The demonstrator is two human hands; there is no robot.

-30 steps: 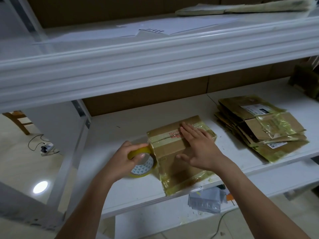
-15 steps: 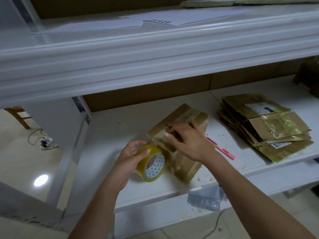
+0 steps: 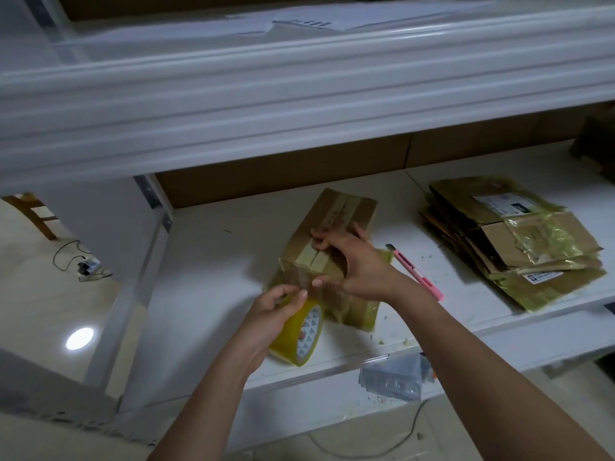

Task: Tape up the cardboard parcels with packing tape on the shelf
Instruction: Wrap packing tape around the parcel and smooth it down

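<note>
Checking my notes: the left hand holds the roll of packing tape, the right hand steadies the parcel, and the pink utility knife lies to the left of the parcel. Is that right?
Not quite. The head view shows the pink utility knife lying to the right of the parcel, not the left. The rest stands: the left hand holds the roll of packing tape and the right hand steadies the parcel.

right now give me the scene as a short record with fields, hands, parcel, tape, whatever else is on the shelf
left hand: grips the tape roll at the parcel's near left corner
right hand: fingers on top of the cardboard parcel, thumb on its near side
parcel: on the white shelf, tape strips along the top
cutter: pink utility knife lies right of the parcel
stack: flattened taped cardboard pile at far right
</note>
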